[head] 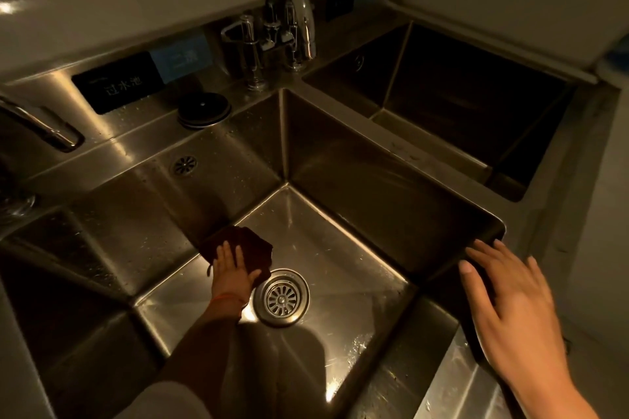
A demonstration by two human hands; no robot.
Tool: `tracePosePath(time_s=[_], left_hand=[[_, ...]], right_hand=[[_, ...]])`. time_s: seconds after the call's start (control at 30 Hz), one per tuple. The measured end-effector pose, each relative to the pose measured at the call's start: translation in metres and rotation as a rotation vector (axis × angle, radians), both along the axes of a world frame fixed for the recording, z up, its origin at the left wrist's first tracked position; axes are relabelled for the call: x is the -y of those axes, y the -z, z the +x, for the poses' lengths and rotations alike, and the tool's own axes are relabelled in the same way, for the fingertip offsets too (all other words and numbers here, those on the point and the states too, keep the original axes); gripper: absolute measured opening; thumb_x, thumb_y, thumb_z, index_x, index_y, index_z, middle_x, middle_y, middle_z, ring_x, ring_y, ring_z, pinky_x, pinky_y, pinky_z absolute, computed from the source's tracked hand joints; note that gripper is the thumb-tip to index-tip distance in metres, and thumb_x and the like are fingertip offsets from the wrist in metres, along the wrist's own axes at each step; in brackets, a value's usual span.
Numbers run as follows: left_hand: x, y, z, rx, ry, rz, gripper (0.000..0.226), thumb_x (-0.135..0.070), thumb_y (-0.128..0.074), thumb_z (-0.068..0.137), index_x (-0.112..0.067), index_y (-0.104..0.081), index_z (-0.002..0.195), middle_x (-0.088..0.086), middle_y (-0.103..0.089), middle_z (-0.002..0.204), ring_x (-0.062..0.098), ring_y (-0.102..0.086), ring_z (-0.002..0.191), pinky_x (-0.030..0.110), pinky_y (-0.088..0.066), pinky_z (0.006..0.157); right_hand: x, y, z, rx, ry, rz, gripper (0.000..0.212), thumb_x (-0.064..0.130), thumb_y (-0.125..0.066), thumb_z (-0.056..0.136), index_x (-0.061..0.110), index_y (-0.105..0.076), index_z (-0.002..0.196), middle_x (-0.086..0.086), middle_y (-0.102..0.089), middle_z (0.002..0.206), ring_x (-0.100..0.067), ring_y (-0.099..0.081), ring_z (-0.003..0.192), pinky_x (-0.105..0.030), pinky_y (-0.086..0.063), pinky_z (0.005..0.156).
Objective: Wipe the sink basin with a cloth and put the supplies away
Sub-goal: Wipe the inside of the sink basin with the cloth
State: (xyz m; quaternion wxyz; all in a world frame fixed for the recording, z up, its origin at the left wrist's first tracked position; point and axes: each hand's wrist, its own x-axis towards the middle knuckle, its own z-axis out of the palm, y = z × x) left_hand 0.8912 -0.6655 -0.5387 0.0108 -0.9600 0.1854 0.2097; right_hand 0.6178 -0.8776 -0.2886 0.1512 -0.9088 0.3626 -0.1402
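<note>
I see my left hand [230,270] reaching down into the sink basin [340,241], its fingers straight and spread flat on top of the dark cloth [238,245], so the grip there is wide and pressing rather than curled round anything. The cloth lies crumpled on the basin floor toward the left wall, just beside the round drain strainer [281,298], which sits to its near right; I can't tell whether cloth and strainer touch. A thin red band [224,299] circles that wrist. My right hand [507,303] rests on the basin's right rim near the front corner, fingers loosely extended and holding nothing, grip wide. The basin is stainless steel, with water beads on its far and left walls and a small overflow grille [184,165] high on the far wall. On the ledge behind it sits a dark round lid or stopper [204,109], and farther right stands a cluster of chrome taps [289,24]. A black label with white characters [117,82] and a blue label [182,58] are fixed to the backsplash. A second, darker basin [476,105] lies to the far right, and another spout [44,126] enters from the left edge.
</note>
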Motion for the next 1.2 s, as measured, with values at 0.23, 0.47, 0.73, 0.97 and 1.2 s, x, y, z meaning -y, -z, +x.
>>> tracePosePath(time_s=[0.23,0.47,0.73,0.97,1.2], left_hand=[[0.016,0.002,0.009,0.004,0.048,0.033,0.076,-0.051,-0.029,0.1,-0.007,0.004,0.153,0.023,0.012,0.159,0.034,0.01,0.148,0.039,-0.002,0.121],[0.014,0.004,0.009,-0.007,0.047,0.041,0.077,-0.051,-0.03,0.1,-0.005,0.004,0.152,0.024,0.012,0.158,0.035,0.01,0.148,0.039,-0.002,0.121],[-0.005,0.005,0.002,0.007,0.014,0.06,0.078,-0.05,-0.03,0.1,-0.002,0.002,0.152,0.027,0.009,0.157,0.036,0.006,0.148,0.037,-0.002,0.121],[-0.025,0.002,-0.008,0.009,-0.04,0.084,0.078,-0.05,-0.029,0.1,-0.003,0.003,0.152,0.025,0.01,0.158,0.034,0.005,0.149,0.037,-0.006,0.121],[-0.007,0.001,-0.011,0.005,-0.043,0.041,0.076,-0.045,-0.029,0.102,0.002,0.004,0.151,0.029,0.012,0.156,0.039,0.008,0.147,0.041,-0.003,0.121]], right_hand=[[0.001,0.002,0.001,0.002,0.002,0.002,0.052,0.043,-0.032,0.087,0.012,-0.059,0.118,-0.01,-0.057,0.129,-0.021,-0.037,0.131,-0.045,-0.015,0.113],[0.002,0.002,0.0,0.011,0.007,0.008,0.047,0.044,-0.037,0.094,0.01,-0.06,0.117,-0.011,-0.057,0.128,-0.023,-0.038,0.13,-0.049,-0.017,0.113],[0.002,0.002,-0.001,0.011,-0.006,0.013,0.048,0.045,-0.037,0.094,0.01,-0.061,0.117,-0.011,-0.058,0.128,-0.023,-0.038,0.131,-0.049,-0.017,0.113],[0.001,0.001,0.0,0.018,-0.002,0.036,0.046,0.037,-0.037,0.089,0.01,-0.06,0.118,-0.011,-0.057,0.128,-0.023,-0.038,0.13,-0.048,-0.016,0.113],[0.002,0.001,0.0,0.015,-0.007,0.02,0.051,0.041,-0.032,0.087,0.011,-0.06,0.118,-0.01,-0.057,0.128,-0.021,-0.038,0.13,-0.047,-0.016,0.113]])
